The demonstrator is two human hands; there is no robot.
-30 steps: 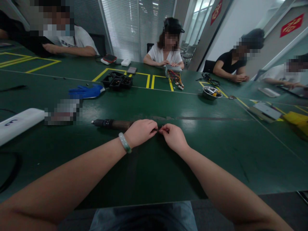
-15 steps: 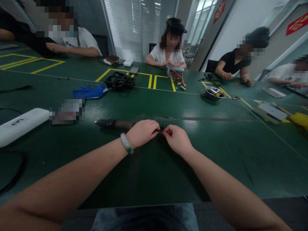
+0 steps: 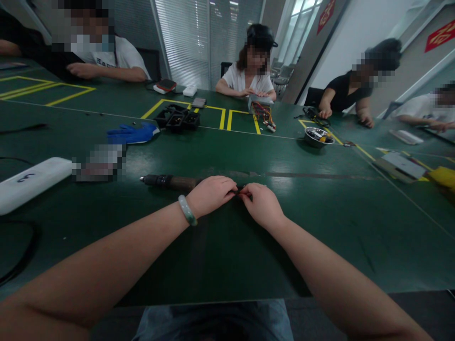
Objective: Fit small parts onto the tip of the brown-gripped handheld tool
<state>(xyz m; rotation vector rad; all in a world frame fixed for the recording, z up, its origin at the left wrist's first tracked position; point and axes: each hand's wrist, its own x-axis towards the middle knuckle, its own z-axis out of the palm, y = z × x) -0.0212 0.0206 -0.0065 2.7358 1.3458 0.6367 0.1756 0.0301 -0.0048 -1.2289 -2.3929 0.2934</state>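
My left hand [image 3: 213,192] and my right hand [image 3: 261,201] meet above the green table [image 3: 220,255], fingertips almost touching. Each has its fingers pinched around something small and dark between them, too small and too covered to name. A green-and-white bangle [image 3: 187,210] circles my left wrist. Just behind my left hand lies a dark power screwdriver [image 3: 170,182], its metal tip pointing left and its other end partly hidden by the hand.
A white box [image 3: 35,182] lies at the left, with a blue glove [image 3: 131,134] farther back. Black trays [image 3: 177,118] stand beyond; a metal bowl [image 3: 319,137] of parts is at right. Several people sit across the table, one behind a grey box with wires [image 3: 262,113].
My hands stay almost in place, with slight shifts at the fingertips. Across the table at the right, a person's hand has moved left and down towards the black cables.
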